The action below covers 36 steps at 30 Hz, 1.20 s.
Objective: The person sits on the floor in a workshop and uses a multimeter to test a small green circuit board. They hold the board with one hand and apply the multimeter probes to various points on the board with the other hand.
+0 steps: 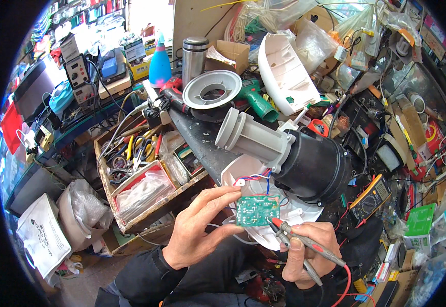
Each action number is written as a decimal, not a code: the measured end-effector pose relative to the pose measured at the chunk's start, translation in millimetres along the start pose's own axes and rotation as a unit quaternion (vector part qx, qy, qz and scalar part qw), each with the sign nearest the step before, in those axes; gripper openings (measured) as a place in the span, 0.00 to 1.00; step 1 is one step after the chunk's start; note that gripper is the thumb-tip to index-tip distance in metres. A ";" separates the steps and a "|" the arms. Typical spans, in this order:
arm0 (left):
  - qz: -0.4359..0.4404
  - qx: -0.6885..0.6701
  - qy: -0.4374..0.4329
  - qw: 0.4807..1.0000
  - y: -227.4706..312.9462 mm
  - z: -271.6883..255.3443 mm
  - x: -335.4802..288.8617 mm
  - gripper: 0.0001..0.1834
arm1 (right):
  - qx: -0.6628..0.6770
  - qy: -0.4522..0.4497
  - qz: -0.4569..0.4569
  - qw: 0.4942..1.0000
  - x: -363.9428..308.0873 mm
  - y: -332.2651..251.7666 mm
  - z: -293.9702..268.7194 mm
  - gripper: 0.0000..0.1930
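My left hand grips a green circuit board by its left edge, between the thumb and fingers. In my right hand are two multimeter probes, held together somewhat like chopsticks. Their tips meet the lower right part of the board, though whether both touch it I cannot tell. Red and blue wires run from the board toward a black cylindrical housing with a grey ribbed tube. Behind the board lies a white plastic shell. A yellow-edged multimeter leans at the right.
Left of my hands stands a wooden drawer of pliers and scissors. Beyond the housing are a grey ring-shaped part, a green power tool, a white curved cover and a steel flask. Cluttered parts and cables crowd the right.
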<state>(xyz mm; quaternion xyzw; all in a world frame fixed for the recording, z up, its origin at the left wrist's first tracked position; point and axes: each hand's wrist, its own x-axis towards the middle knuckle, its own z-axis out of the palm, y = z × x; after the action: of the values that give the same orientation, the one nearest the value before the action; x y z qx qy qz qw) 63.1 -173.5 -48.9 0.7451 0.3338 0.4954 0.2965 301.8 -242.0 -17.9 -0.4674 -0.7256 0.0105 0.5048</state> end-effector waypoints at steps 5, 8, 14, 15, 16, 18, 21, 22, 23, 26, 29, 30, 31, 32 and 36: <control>0.001 0.003 0.003 1.000 -0.2 0.1 -0.2 0.37 | -0.003 -0.004 0.012 1.000 0.0 -2.1 0.1 0.13; 0.001 0.004 0.006 1.000 0.1 0.2 -0.4 0.37 | 0.000 0.016 0.036 0.999 -0.4 -5.4 1.7 0.12; -0.002 0.009 0.004 1.000 -0.4 0.8 -0.5 0.37 | 0.010 0.039 0.066 0.997 -1.4 -6.8 4.5 0.11; 0.003 0.009 0.005 1.000 -0.5 0.9 -0.4 0.37 | 0.004 0.021 0.041 0.999 0.0 -4.0 3.1 0.12; 0.006 0.011 0.005 1.000 -0.7 0.8 -0.2 0.37 | 0.001 0.013 0.027 1.000 0.3 -2.6 2.5 0.13; 0.007 0.011 0.005 1.000 -0.6 0.9 0.0 0.37 | -0.002 0.006 0.013 1.000 0.7 -0.5 1.9 0.14; 0.005 0.008 0.005 1.000 0.4 0.6 -0.1 0.38 | -0.011 0.007 0.005 1.000 1.6 -0.1 1.0 0.13; 0.004 0.008 0.005 1.000 0.5 0.5 -0.2 0.38 | -0.013 0.007 0.000 1.000 2.5 -0.2 1.1 0.12; 0.003 0.008 0.004 1.000 0.6 0.5 -0.3 0.38 | -0.015 0.008 -0.005 1.000 3.6 -0.7 1.1 0.12; 0.009 0.008 0.008 1.000 -0.6 1.5 -0.4 0.38 | -0.015 0.011 -0.007 1.000 8.1 -3.1 1.7 0.10; -0.004 0.002 0.007 1.000 0.3 1.2 -2.8 0.37 | -0.014 0.023 -0.003 1.000 11.2 -8.1 3.7 0.08; -0.009 0.012 0.006 1.000 0.9 -0.2 -3.4 0.37 | -0.020 0.034 -0.018 0.999 12.5 -8.6 5.2 0.08; -0.010 0.013 0.005 1.000 0.8 0.2 -3.4 0.37 | -0.047 0.039 -0.029 0.998 13.8 -8.3 3.7 0.07; 0.005 0.025 0.013 1.000 -0.2 2.0 -2.1 0.37 | -0.042 0.051 0.010 0.998 11.8 -11.6 4.8 0.05; -0.007 0.026 0.025 0.999 1.7 5.9 -0.7 0.34 | -0.018 0.035 0.005 0.999 14.2 -10.3 0.9 0.07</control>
<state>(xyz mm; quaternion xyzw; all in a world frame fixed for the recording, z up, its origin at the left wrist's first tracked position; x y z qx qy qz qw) 68.8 -175.7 -49.9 0.7379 0.3588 0.5027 0.2720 293.5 -237.6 -3.0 -0.4803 -0.7054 -0.0163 0.5210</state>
